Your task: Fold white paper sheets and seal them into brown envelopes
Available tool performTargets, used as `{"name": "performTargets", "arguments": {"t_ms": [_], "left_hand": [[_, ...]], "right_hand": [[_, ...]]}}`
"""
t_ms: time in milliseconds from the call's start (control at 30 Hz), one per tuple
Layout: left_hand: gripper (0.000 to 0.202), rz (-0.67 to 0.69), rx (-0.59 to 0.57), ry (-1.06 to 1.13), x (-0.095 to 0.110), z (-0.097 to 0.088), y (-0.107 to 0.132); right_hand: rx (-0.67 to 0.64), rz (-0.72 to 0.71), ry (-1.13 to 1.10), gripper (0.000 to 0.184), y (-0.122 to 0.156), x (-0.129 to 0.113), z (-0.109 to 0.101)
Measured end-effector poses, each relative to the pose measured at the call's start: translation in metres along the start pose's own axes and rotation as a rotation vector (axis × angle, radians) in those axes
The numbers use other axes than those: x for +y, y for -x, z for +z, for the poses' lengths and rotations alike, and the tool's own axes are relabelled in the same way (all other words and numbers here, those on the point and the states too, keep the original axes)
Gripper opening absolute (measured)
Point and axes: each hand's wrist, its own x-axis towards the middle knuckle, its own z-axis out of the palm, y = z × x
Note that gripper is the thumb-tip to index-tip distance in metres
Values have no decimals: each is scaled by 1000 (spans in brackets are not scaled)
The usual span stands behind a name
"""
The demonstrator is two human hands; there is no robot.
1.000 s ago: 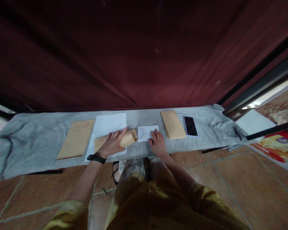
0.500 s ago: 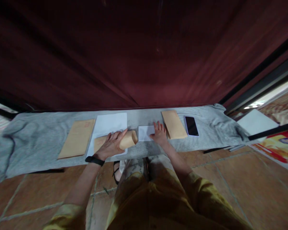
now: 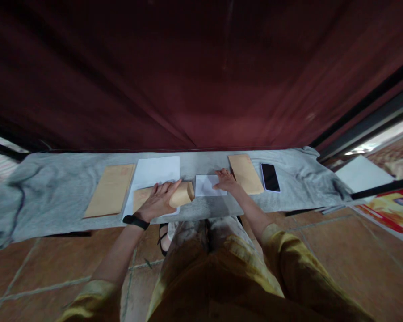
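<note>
Left hand (image 3: 157, 202): holding a brown paper envelope (image 3: 183, 195) with bulging mouth.
Right hand (image 3: 225, 180): spread wide over a small rectangular white paper (image 3: 204, 186).
Beneath envelope: larger white paper sheet (image 3: 157, 170).

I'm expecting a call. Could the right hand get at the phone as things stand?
Probably yes: the right hand, at the small white paper, seems to hold nothing. The brown envelopes between it and the phone lie flat, and nothing covers the phone.
</note>
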Motion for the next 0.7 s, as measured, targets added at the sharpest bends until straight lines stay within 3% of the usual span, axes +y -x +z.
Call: {"name": "performTargets", "arguments": {"t_ms": [467,700], "left_hand": [[113,69,72,-115,3,3,1],[111,50,63,-106,3,3,2]], "right_hand": [[154,-5,28,47,19,-5,7],[361,-135,-156,27,42,7,22]]}}
